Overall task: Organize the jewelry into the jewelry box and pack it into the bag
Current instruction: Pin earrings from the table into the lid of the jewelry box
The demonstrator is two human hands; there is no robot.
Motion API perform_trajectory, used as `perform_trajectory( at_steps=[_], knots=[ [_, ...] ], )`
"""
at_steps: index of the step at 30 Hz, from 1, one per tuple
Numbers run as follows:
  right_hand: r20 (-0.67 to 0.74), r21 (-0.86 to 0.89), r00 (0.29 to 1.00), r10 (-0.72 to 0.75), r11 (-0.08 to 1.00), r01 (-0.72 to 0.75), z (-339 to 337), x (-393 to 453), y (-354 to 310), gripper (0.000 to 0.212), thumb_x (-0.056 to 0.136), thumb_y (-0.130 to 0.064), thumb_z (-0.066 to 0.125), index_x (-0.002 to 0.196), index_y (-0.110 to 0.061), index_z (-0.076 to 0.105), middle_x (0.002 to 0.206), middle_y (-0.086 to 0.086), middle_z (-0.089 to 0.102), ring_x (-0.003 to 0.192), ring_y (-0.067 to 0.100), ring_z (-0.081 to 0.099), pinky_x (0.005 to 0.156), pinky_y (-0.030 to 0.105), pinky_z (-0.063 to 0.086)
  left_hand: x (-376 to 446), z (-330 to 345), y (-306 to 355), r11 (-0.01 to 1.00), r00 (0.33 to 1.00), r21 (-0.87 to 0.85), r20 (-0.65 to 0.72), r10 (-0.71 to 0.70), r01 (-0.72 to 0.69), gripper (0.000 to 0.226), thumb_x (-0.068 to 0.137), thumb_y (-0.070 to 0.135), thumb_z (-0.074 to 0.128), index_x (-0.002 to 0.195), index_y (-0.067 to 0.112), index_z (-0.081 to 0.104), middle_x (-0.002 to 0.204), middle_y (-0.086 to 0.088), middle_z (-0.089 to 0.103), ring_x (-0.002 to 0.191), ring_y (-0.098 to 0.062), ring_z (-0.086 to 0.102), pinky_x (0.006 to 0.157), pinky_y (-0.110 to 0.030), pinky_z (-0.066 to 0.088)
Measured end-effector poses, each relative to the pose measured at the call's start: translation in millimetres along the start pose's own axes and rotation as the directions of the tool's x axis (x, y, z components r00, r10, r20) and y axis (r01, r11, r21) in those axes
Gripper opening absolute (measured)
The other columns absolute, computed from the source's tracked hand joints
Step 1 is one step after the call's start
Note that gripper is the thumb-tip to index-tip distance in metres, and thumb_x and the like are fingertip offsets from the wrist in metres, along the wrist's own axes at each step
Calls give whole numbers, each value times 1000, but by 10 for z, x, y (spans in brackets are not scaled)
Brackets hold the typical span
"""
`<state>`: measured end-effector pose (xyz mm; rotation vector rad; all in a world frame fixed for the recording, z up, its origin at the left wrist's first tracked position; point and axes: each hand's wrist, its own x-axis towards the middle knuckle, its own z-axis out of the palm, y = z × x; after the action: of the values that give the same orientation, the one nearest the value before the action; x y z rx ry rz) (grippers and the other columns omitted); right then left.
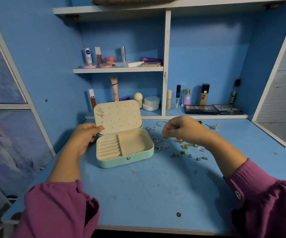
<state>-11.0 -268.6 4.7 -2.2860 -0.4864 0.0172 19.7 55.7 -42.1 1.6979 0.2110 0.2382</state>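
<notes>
A mint-green jewelry box (124, 159) stands open on the blue bench (147, 194), its cream lid (119, 115) raised toward the shelves. Pinned to the lid's perforated panel are two starfish earrings (100, 112) at the upper left, with a small stud (102, 122) just below them. The base holds a block of ring rolls (108, 146) on its left side and one open compartment (133, 143) on its right; both look bare of jewelry. The left hand (85, 136) grips the lid's lower left corner, thumb on the panel face and fingers behind. The right hand (181, 128) hovers above the bench just right of the box, fingers curled together with the tips pinched; whether a tiny piece sits between them cannot be told. Beneath and around it lies the loose jewelry (181, 148), more than a dozen small pieces scattered on the bench, including a thin hoop (161, 123) near the lid and some green-stoned pieces; an exact count is not possible. Behind, the lower shelf carries two eyeshadow palettes (214, 109), a foundation bottle (204, 94) and two stacked white jars (151, 103).
</notes>
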Motion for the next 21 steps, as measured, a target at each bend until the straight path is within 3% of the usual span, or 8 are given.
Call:
perform_trajectory(
  at_steps=[3,7,10,15,21],
  knots=[
    [-60,69,998,-31,997,35,211,182,-104,8,88,-18,66,82,-16,70,69,-9,63,55,-3,52,49,11,40,-21,-27,20,1000,999,-16,53,-1,2,10,87,1,63,88,10,68,88,-5,70,40,1,47,55,-23,30],
    [-84,69,994,-76,994,82,496,470,-237,7,89,-19,64,87,-17,70,81,-9,65,68,-1,53,60,14,40,-35,-55,45,1000,997,-15,83,1,0,24,85,-9,58,89,13,68,91,-4,70,51,-3,53,54,-24,28],
    [-118,88,989,-85,992,95,671,690,-361,8,89,-16,63,89,-14,70,82,-10,63,73,-1,53,61,6,40,-27,-73,45,999,997,-48,76,6,-3,26,87,-8,54,93,13,68,89,-6,69,63,-12,45,53,-24,27],
    [-201,113,977,-69,989,93,895,995,-543,6,88,-19,66,88,-17,71,86,-4,67,83,12,59,77,27,47,-12,-83,24,998,999,-59,27,26,-25,15,90,3,58,94,15,67,84,-5,65,62,-11,42,50,-22,29],
    [-237,110,970,-49,991,77,985,1175,-735,14,90,-24,64,99,-16,72,83,-6,60,81,12,50,71,22,34,-21,-93,25,997,998,-53,28,61,-60,7,85,15,69,92,16,70,85,-2,65,66,-11,42,53,-23,31]
  ],
)
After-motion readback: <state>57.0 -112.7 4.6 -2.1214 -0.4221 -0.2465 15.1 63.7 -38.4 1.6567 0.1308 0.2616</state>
